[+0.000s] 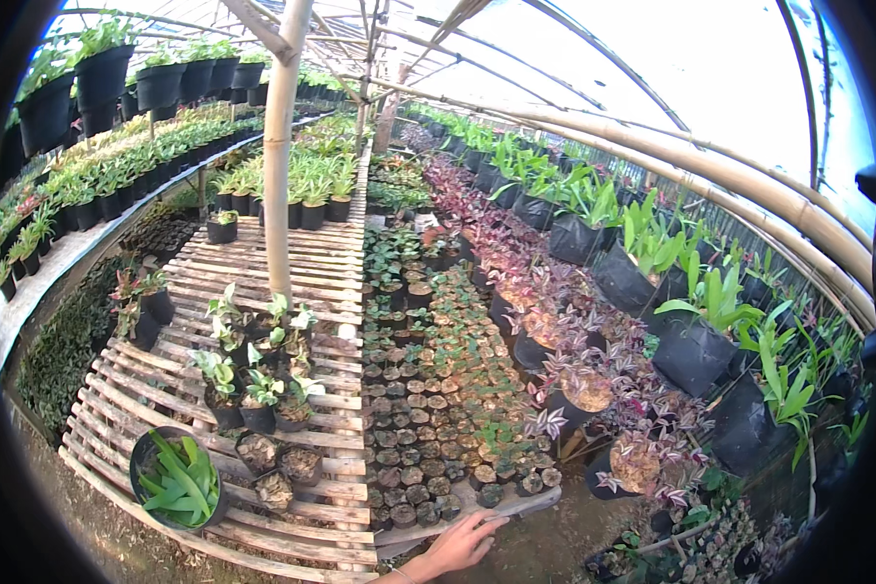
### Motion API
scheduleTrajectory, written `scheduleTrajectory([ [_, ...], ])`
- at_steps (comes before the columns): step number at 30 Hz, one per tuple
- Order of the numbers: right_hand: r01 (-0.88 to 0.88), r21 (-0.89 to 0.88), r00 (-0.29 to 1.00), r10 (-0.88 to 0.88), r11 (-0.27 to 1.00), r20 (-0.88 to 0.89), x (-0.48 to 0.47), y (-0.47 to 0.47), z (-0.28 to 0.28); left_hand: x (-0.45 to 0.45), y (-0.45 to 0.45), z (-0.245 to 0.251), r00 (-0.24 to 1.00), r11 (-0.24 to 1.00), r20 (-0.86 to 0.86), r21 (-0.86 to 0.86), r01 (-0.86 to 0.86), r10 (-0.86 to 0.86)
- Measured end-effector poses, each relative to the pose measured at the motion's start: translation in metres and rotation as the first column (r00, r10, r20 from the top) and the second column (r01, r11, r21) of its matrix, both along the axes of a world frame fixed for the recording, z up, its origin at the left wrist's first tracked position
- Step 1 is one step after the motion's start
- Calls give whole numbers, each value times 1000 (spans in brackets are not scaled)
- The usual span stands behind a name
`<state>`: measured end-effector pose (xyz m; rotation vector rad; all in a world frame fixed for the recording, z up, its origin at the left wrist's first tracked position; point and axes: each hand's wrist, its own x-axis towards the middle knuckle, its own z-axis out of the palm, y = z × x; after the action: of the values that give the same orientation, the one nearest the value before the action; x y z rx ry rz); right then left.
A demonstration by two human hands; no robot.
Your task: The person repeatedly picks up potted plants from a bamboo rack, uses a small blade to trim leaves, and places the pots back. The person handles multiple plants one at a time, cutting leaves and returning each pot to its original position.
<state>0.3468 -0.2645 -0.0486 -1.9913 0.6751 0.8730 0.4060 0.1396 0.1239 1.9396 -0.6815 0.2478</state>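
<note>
My left hand [463,542] reaches in from the bottom edge, back of the hand upward, with its fingers slightly spread over the edge of a worn wooden board [540,502]. Nothing is visible in it; whether the fingertips touch the board is hard to tell. Just above the hand, many small black bags of soil [427,511] stand in close rows, some with little seedlings. My right hand is out of view. To the left, a black pot with long green leaves [182,478] stands on a bamboo slat bench [285,536], near soil-filled bags [274,489] and variegated potted plants [263,387].
An upright bamboo pole [279,160] rises through the slat bench. Purple striped plants in pots [588,390] line the right side, with strap-leaved plants in black bags [693,354] beyond them. Bamboo rails [701,160] slant overhead at right. Black pots [102,73] hang at upper left.
</note>
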Motion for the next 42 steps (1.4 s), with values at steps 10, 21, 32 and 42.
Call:
scheduleTrajectory([
  [10,-61,-1,998,61,998,-34,-2,22,-17,-44,165,49,450,540,415,-127,-832,790],
  [21,-170,-36,978,164,985,-129,-26,3,-80,-182,346,0,-676,-673,73,220,-706,733],
  [32,-332,-38,936,324,943,-138,4,1,-105,-217,360,-41,-54,-381,-722,-298,-875,690],
  [42,-343,-63,919,321,937,-229,-13,28,-76,-235,356,-31,384,-286,-807,-537,-793,449],
])
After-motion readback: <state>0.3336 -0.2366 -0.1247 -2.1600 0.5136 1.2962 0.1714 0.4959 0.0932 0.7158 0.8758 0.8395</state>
